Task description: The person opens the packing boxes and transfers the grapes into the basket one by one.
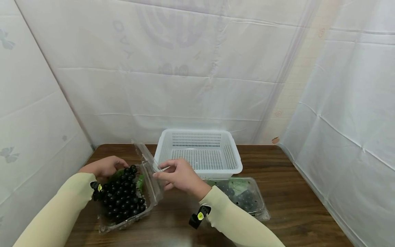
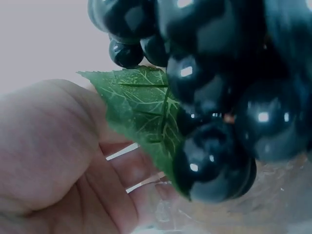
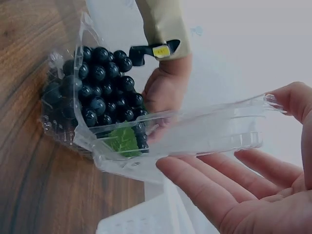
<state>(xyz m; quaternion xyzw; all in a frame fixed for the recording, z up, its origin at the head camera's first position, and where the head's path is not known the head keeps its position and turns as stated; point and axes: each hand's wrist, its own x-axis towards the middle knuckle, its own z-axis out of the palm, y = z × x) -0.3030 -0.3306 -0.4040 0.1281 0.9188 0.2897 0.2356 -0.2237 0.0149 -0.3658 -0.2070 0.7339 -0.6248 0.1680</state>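
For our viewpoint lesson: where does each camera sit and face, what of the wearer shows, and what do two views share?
Head: worn there, facing forward and down at grapes and basket; left hand, right hand, sleeves show.
Left wrist: worn there, facing grapes and leaf; part of left hand shows.
Right wrist: worn there, facing lid and grapes; both hands, left sleeve show.
Head and right wrist share lid, grapes and basket.

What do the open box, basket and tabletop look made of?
Open box: thin clear plastic, glossy; grapes show through its wall, edges glint.
Basket: smooth white, likely moulded plastic, with regular slots.
Tabletop: brown wood grain, slight sheen; real wood or laminate, can't tell.
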